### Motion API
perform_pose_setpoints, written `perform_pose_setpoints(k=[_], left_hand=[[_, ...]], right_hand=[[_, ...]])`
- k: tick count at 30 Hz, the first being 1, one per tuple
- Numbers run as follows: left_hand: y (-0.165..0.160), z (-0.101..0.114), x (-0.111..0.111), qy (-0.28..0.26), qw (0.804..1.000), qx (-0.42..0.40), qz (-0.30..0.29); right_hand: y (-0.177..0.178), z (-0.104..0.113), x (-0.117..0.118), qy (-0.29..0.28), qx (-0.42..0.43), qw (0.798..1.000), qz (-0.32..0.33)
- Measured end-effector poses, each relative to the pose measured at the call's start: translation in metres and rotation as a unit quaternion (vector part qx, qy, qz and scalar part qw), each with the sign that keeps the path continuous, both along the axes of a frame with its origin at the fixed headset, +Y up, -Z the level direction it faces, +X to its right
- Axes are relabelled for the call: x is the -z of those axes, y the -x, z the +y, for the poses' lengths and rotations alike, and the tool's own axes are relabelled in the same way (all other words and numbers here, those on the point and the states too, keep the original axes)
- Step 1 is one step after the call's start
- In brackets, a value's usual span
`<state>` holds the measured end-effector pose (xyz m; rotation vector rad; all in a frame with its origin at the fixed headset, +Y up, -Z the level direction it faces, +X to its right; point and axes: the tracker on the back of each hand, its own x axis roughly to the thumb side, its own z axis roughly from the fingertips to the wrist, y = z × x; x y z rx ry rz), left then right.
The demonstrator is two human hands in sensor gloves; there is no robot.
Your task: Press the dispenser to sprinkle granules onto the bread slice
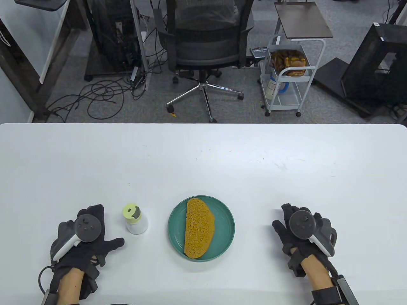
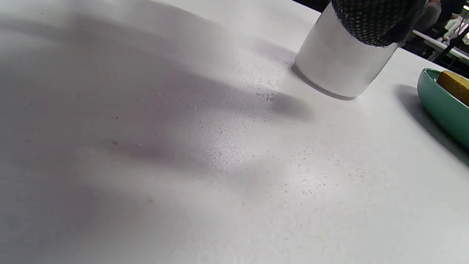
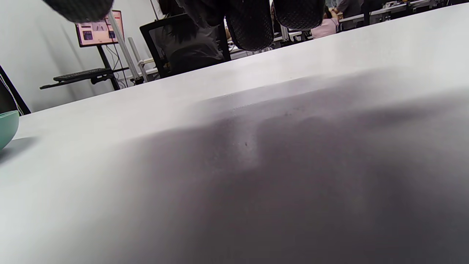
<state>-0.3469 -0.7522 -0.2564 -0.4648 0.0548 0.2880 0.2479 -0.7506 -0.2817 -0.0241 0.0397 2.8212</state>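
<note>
The left hand lies flat on the white table with its fingers spread out and its thumb poking toward the right. It holds nothing. Just beside that thumb, a bit farther from the person, stands the dispenser, a small white jar with a pale yellow-green top. It stands straight up, so its long way points up at the ceiling, and the top is the part to push. In the left wrist view a fingertip sits in front of the jar's upper side, but I cannot tell if it touches. Next along to the right is the green plate with the bread slice lying on it, its long way running away from the person. The right hand rests on the far side of the plate, fingers loose and holding nothing, well apart from the jar. The left hand is much nearer, so it looks like the one to pick the jar up.
</note>
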Motion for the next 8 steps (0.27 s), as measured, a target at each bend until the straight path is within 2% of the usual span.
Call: perform_pose_setpoints(k=[8], left_hand=[[-0.0002,-0.0017,-0.0001,0.01,1.0,-0.007,0.003]], right_hand=[[-0.0001,-0.0005,0.0001,0.005,0.004,1.0,0.002]])
